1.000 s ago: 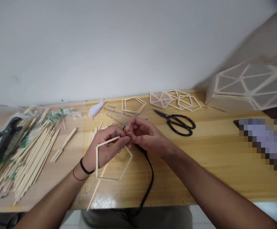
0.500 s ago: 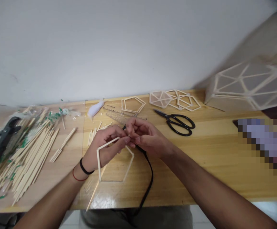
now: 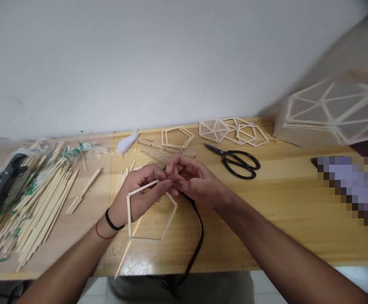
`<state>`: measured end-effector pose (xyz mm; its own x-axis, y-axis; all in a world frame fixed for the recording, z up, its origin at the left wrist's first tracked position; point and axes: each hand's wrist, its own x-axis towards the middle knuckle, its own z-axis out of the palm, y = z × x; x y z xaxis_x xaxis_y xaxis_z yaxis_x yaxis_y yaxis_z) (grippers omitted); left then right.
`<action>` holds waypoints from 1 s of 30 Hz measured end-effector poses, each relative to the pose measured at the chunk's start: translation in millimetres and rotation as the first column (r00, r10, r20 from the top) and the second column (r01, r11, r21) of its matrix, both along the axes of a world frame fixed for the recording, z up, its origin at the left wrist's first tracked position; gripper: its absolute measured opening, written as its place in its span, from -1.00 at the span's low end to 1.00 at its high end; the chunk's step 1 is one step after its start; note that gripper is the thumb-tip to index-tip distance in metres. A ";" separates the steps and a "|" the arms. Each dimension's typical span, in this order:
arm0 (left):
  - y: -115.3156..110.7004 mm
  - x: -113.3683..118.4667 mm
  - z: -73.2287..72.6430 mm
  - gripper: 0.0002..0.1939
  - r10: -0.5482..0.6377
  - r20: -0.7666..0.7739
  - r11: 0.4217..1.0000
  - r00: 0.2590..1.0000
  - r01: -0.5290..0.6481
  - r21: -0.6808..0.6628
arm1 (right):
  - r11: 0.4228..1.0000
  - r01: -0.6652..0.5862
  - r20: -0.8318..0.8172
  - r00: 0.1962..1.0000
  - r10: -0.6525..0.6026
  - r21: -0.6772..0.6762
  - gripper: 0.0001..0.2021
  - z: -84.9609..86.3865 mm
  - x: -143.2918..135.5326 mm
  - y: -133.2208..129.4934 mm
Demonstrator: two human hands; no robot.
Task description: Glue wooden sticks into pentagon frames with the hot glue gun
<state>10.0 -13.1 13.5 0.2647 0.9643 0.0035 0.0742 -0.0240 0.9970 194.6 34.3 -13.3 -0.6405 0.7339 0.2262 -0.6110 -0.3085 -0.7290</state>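
Head view: 1 pentagon frame [image 3: 129,217], sticks joined, hangs tilted above the worktop [image 3: 285,219], near its front edge; top corner hidden by fingers. L hand [image 3: 144,190] pinches it there, thumb on top. R hand [image 3: 196,183] has fingertips bunched up against L's; can't tell what, if anything, they grip. Black strap [image 3: 200,249] runs from under hands over front edge, upper end hidden. Behind R hand: 1 pr. black scissors [image 3: 223,153]. Farther R, 1 big panelled structure [image 3: 332,116], cut off by pic edge, + 1 pixelated item [image 3: 348,181], unreadable. Far L: stick pile [image 3: 44,211], too jumbled to count, w/ 1 black tool [image 3: 3,190], partly cut off.
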 end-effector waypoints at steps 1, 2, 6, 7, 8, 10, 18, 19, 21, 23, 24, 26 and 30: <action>0.1 0.3 0.7 -0.79 -0.001 -0.002 1.000 1.000 0.001 0.001 | 1.000 -0.005 -0.003 1.000 0.005 -0.004 -0.78 0.0 -0.1 0.0; 0.1 0.5 1.2 -0.79 -0.003 -0.003 1.000 1.000 0.003 0.001 | 1.000 -0.010 -0.004 1.000 0.010 -0.008 -0.77 0.1 -0.1 0.0; 0.1 0.5 0.7 -0.78 0.000 -0.011 1.000 1.000 0.000 -0.002 | 1.000 -0.005 0.023 1.000 0.006 -0.009 -0.74 1.4 0.6 -0.3; 0.0 0.3 0.1 -0.77 0.000 -0.019 1.000 1.000 -0.001 -0.005 | 1.000 0.000 0.039 0.999 0.000 -0.006 -0.74 1.8 0.8 -0.3; 0.0 0.1 -0.5 -0.76 -0.001 -0.029 1.000 1.000 0.001 -0.007 | 1.000 0.006 0.055 0.998 -0.006 -0.002 -0.75 2.0 1.2 -0.4; 0.0 -0.3 -1.6 -0.74 -0.005 -0.050 1.000 0.999 0.004 -0.009 | 1.000 0.013 0.076 0.997 -0.013 0.007 -0.76 2.1 1.8 -0.2; -0.2 1.5 2.1 -0.77 -0.013 -0.032 1.000 0.999 0.013 -0.001 | 1.000 0.000 0.063 0.998 -0.002 0.029 -0.83 1.7 2.7 0.9; 0.1 2.1 2.8 -0.78 -0.014 -0.025 1.000 1.000 0.014 0.003 | 1.000 0.001 0.064 0.998 -0.003 0.029 -0.83 1.8 2.4 0.6; 0.6 2.9 3.7 -0.80 -0.012 -0.016 1.000 1.000 0.012 0.007 | 1.000 0.008 0.064 0.998 -0.009 0.022 -0.82 1.9 1.5 -0.1; 0.9 3.1 3.8 -0.81 -0.005 -0.015 1.000 1.000 0.005 0.006 | 1.000 0.016 0.051 0.999 -0.016 0.011 -0.81 2.0 0.6 -0.8; 0.9 2.8 3.4 -0.81 -0.001 -0.020 1.000 1.000 0.002 0.004 | 1.000 0.017 0.042 0.999 -0.017 0.009 -0.81 2.1 0.3 -1.0; 0.2 1.6 2.2 -0.79 0.001 -0.035 1.000 0.999 -0.001 0.000 | 1.000 0.020 0.035 0.999 -0.020 0.007 -0.81 2.3 0.1 -1.3; -1.7 -0.7 -1.3 -0.74 0.004 -0.044 1.000 0.999 -0.005 -0.017 | 1.000 0.023 0.040 0.999 -0.023 0.005 -0.81 3.3 0.9 -1.6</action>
